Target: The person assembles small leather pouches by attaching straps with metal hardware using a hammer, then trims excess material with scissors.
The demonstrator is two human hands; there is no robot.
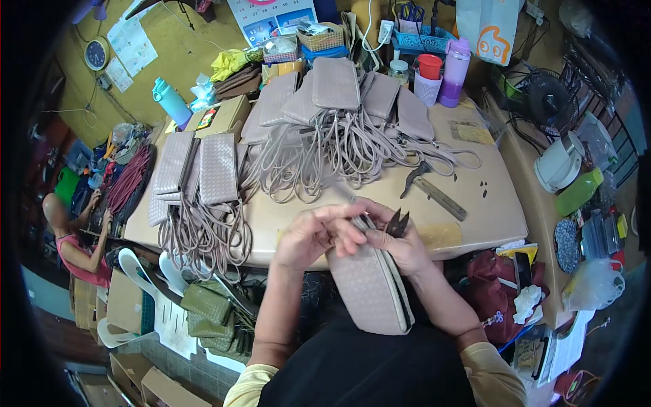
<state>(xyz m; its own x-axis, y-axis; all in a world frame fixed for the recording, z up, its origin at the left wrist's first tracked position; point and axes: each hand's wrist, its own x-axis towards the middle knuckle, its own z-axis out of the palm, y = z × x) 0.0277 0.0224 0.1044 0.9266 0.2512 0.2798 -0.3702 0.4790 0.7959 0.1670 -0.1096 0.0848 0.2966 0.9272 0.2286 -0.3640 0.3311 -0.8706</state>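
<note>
A pale mauve woven-pattern pouch (366, 288) hangs above my lap, its zip side turned to the right. My right hand (397, 241) grips the pouch near its top end. Two dark pointed blades (398, 222), like those of snips, stick up from that same hand; their handles are hidden. At the top of the pouch, my left hand (315, 234) has its fingers curled in, slightly blurred. What its fingertips pinch is too small and smeared to name.
Finished-looking mauve pouches (336, 85) with looped straps lie piled on the table (485, 203). A hammer (434, 193) rests to the right. Olive pouches (210, 312) sit on a white chair (176, 332). Another person (81, 251) works at the far left.
</note>
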